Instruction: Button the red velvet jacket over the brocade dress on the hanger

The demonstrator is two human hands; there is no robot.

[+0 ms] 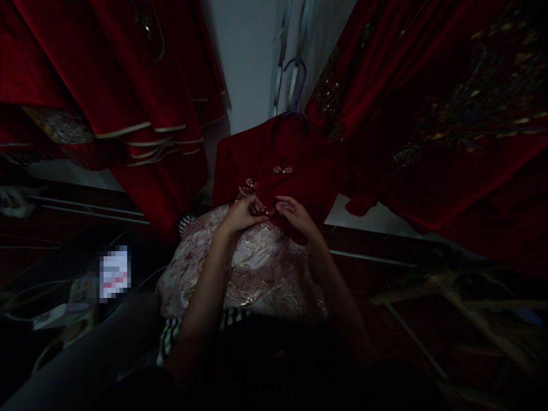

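Observation:
A red jacket (257, 148) hangs in front of me on a purple hanger (297, 85), with a pale pink brocade skirt (252, 265) below it. Both my hands are at the lower front of the jacket, around a small beaded fastening (268, 212). My left hand (245, 216) is closed, thumb and fingers pinching the jacket beside the fastening. My right hand (296, 215) reaches in from the other side, its fingertips closed on the cloth at the fastening's right end; its thumb is hidden. A beaded ornament (247, 187) lies above my left hand, and another beaded fastening (283, 170) sits higher.
Red garments with gold trim (141, 114) hang at the left, and gold-embroidered red garments (462, 108) at the right. A blurred bright screen (115, 273) and a power strip (81, 291) with cables lie low at the left. Wooden bars (475, 319) stand lower right.

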